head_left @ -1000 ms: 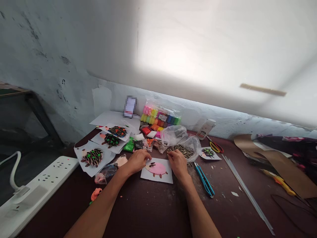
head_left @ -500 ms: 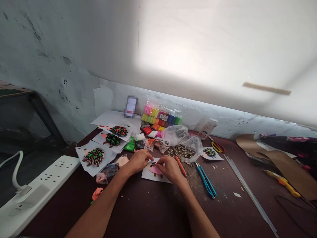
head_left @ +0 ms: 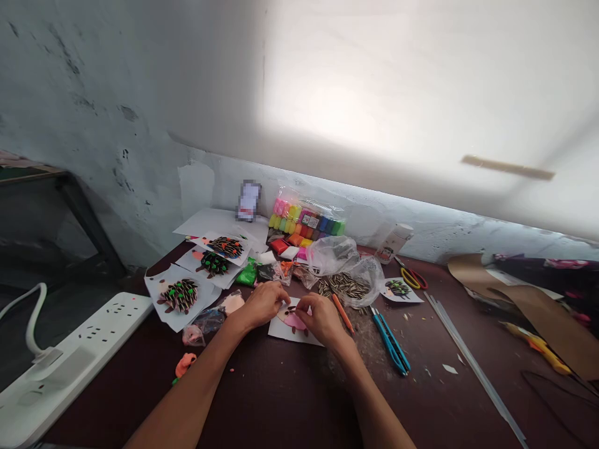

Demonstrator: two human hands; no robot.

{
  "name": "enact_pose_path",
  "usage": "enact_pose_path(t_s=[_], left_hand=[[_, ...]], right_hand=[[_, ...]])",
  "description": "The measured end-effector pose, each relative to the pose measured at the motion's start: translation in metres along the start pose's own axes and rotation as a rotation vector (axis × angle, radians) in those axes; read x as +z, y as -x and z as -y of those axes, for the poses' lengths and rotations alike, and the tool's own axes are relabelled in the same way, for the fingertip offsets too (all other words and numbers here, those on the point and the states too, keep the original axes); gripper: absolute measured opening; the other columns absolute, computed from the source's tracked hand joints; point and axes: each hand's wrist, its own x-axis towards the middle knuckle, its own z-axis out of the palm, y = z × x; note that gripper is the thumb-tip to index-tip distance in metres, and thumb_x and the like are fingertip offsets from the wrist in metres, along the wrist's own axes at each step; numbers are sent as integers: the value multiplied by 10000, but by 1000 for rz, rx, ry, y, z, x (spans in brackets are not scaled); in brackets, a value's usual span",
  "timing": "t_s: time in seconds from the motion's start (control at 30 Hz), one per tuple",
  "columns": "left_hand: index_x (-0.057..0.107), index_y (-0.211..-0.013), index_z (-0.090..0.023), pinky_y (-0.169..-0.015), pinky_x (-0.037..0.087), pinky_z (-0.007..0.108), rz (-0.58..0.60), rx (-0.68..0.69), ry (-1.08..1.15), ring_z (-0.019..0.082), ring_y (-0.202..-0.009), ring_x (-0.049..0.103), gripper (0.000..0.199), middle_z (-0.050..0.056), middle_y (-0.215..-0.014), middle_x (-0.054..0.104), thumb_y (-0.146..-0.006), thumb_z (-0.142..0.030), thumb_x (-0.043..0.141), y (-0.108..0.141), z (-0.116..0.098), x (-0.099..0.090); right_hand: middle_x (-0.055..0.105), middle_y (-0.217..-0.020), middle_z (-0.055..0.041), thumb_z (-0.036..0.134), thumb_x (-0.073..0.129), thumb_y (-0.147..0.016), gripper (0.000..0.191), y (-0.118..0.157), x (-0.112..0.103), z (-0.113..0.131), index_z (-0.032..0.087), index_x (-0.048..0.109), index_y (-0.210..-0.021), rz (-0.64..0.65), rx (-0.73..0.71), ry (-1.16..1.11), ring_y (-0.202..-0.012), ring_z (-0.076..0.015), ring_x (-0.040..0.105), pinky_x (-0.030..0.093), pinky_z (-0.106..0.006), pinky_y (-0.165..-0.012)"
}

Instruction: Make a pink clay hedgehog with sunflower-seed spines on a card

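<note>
The white card (head_left: 277,331) with its pink shape (head_left: 296,322) lies on the surface (head_left: 276,399) beneath my fingers. My right hand (head_left: 324,318) bends over the pink, fingertips close together; whether they pinch anything, I cannot tell. My left hand (head_left: 265,304) curls at the card's far-left corner, its grip unclear. Just right of my right fingers lies an orange stick (head_left: 343,313); beyond them, striped seeds (head_left: 349,287).

Our forearms (head_left: 199,377) are slanting inward from the tabletop's (head_left: 276,405) near edge; our left hand (head_left: 266,304) is curving downward, our right hand (head_left: 322,318) bending its fingers beside it.
</note>
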Motion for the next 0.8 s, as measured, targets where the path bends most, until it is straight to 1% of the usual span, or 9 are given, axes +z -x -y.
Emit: enact_pose_path(t_s=[0.17,0.4,0.8], left_hand=[[740,-871,-230,-807,424,264,2,5,2,165,-870,589,313,34,-930,667,-759,-77,490,-1,2,1],[744,-870,-230,-812,432,256,6,16,-25,159,-879,590,345,28,-924,668,-719,-42,498,-1,2,1],[749,-860,-232,-797,426,257,8,17,-19,163,-887,582,357,33,-917,658,-713,-31,494,-1,1,1]], right_hand=[[663,-736,-5,145,595,-770,129,0,-3,1,201,697,-716,-2,5,-12,-696,-128,578,363,-216,-656],[661,-757,-14,143,598,-778,127,1,-3,3,201,697,-722,-7,24,39,-720,-136,583,364,-222,-659],[681,-792,-31,146,605,-792,120,0,-3,8,193,706,-749,22,55,81,-757,-149,600,383,-222,-675]])
